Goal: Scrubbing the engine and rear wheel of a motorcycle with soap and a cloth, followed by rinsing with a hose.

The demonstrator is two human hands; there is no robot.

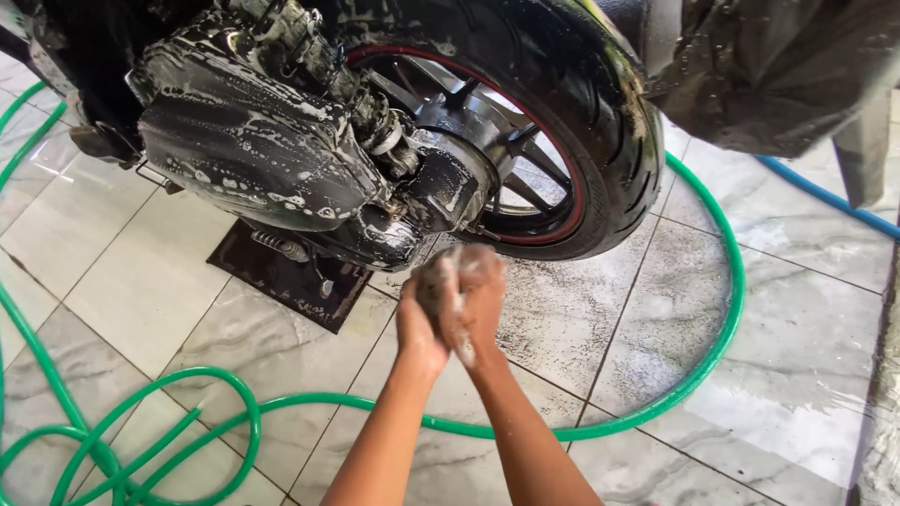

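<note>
A green hose (141, 440) lies in loops on the wet, pale tiled floor (122, 281) at left, then curves away past the wheel. Above it, a motorcycle's soap-flecked black engine casing (253, 150) hangs over a dark floor plate (281, 276). Just below the casing, the left hand (419, 323) and right hand (478, 300) press together around a grey, suds-soaked sponge (441, 281), fingers wrapped tight on it, foam running between the palms. Behind them stands the rear tyre (600, 122), its black rim edged in red. A blue hose (825, 197) crosses the tiles at far right.
</note>
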